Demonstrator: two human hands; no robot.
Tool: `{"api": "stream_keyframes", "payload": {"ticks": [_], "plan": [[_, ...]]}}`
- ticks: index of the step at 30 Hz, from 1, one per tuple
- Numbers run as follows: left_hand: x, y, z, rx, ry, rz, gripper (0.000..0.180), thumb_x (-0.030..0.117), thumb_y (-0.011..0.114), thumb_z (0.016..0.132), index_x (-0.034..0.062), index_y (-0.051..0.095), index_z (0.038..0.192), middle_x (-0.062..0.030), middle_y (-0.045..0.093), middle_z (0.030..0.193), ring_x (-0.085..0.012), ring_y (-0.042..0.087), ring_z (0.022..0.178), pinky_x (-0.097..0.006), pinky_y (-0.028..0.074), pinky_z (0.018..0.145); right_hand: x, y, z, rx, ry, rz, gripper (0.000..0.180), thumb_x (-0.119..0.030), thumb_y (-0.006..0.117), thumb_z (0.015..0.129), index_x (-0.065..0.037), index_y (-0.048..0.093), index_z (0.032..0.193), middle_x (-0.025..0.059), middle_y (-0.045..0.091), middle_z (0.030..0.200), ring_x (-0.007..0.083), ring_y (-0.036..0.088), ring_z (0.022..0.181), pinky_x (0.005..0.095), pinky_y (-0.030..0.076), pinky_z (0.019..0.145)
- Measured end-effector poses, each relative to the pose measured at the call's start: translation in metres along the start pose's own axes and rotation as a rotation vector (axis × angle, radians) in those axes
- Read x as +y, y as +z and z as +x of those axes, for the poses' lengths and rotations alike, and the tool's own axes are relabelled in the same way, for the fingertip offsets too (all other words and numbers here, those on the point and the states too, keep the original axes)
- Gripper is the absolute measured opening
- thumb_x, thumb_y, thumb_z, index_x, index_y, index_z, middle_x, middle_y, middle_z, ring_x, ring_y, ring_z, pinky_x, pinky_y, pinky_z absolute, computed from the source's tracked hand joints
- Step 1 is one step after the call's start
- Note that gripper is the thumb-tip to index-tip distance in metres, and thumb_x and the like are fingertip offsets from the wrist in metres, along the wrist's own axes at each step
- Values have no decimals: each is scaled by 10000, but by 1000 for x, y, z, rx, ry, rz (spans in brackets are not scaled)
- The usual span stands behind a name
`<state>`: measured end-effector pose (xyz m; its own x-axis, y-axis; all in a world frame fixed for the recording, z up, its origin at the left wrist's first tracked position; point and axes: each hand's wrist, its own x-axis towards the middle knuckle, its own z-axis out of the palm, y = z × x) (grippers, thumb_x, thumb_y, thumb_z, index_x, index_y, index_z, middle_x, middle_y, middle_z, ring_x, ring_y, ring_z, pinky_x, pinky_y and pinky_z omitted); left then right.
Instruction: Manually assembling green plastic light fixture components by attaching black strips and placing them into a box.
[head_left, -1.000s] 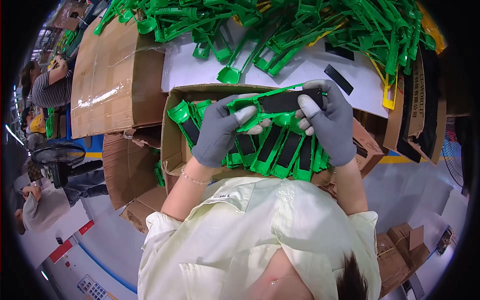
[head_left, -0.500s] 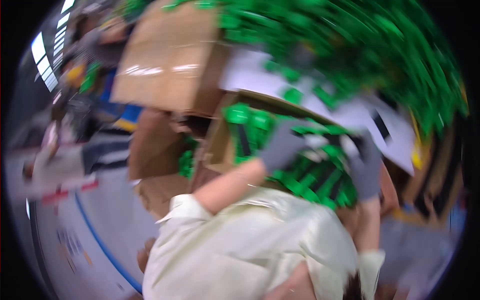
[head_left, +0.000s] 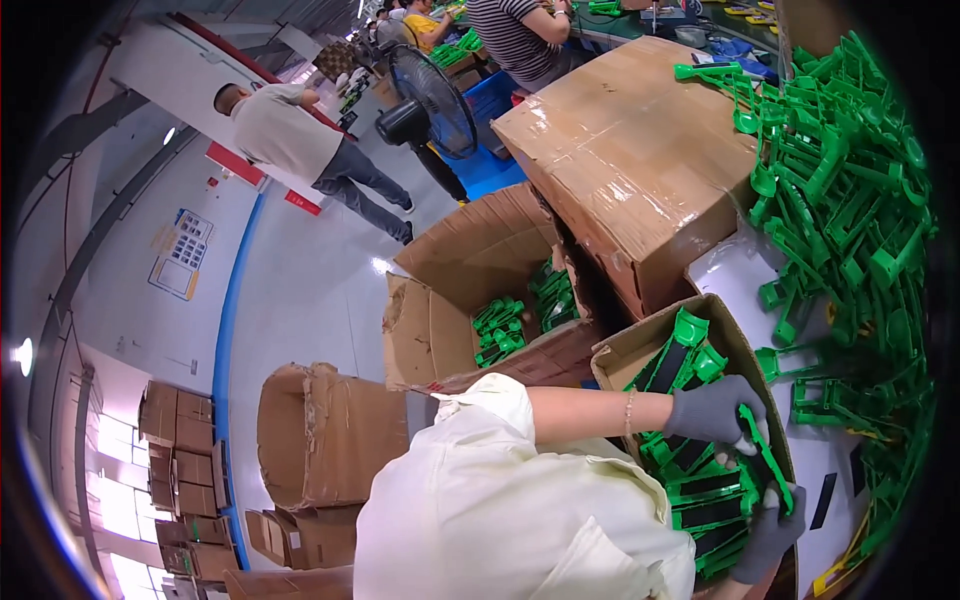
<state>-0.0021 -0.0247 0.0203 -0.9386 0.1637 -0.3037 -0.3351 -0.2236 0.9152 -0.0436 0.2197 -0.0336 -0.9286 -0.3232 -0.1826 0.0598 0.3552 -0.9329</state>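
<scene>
Both my hands wear grey gloves and meet over a small open cardboard box [head_left: 640, 345] filled with green plastic parts fitted with black strips [head_left: 712, 512]. My left hand [head_left: 712, 410] grips the upper end of one long green part [head_left: 766, 460]. My right hand [head_left: 770, 535] holds the lower end of the same part, just above the packed rows. My cream sleeve covers the lower middle of the view.
A big heap of loose green parts [head_left: 850, 200] lies on the white table [head_left: 730, 270] at right. A sealed carton [head_left: 630, 160] and an open carton holding green parts [head_left: 470, 290] stand to the left. A fan [head_left: 430, 100] and other people stand farther back.
The view has swung sharply to the left, passing through a blurred frame. My hands stay together on a green part over the box, now at the lower right of the picture.
</scene>
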Motion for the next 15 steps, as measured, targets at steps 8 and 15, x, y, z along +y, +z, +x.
{"api": "stream_keyframes", "payload": {"ticks": [8, 15], "plan": [[39, -91, -30, -106, -261, 308, 180, 46, 638, 828, 26, 577, 996, -47, 598, 958, -134, 627, 789, -245, 553, 660, -30, 31, -19, -165, -24, 70, 400, -242, 654, 819, 7, 542, 1111, 53, 590, 839, 120, 560, 737, 236, 435, 636], [58, -95, 7, -57, -545, 1014, 362, 209, 746, 705, 46, 595, 991, -88, 647, 730, -151, 629, 562, -255, 473, 488, -8, -17, -12, 141, -34, -21, 327, -198, 625, 829, -27, 558, 1100, -6, 548, 719, 40, 463, 579, 181, 371, 527]]}}
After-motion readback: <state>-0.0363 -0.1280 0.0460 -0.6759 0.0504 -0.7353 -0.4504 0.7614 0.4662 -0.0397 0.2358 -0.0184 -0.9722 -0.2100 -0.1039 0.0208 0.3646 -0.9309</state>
